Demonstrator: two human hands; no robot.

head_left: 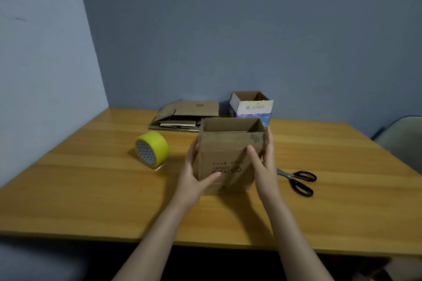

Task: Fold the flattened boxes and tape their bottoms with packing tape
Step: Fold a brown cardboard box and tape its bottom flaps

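Note:
A brown cardboard box [228, 148] stands upright with its top open in the middle of the wooden table [91, 201]. My left hand [194, 173] grips its left side, thumb across the front face. My right hand [262, 166] grips its right side, thumb on the front. A roll of yellow packing tape [153, 149] lies on its edge to the left of the box. A stack of flattened brown boxes [185, 115] lies at the back of the table. The bottom of the held box is hidden.
A white and blue box [251, 106] stands open behind the held box. Black-handled scissors [299, 181] lie just right of my right hand. A grey chair [402, 137] stands at the table's right edge. Blue walls close the back and left.

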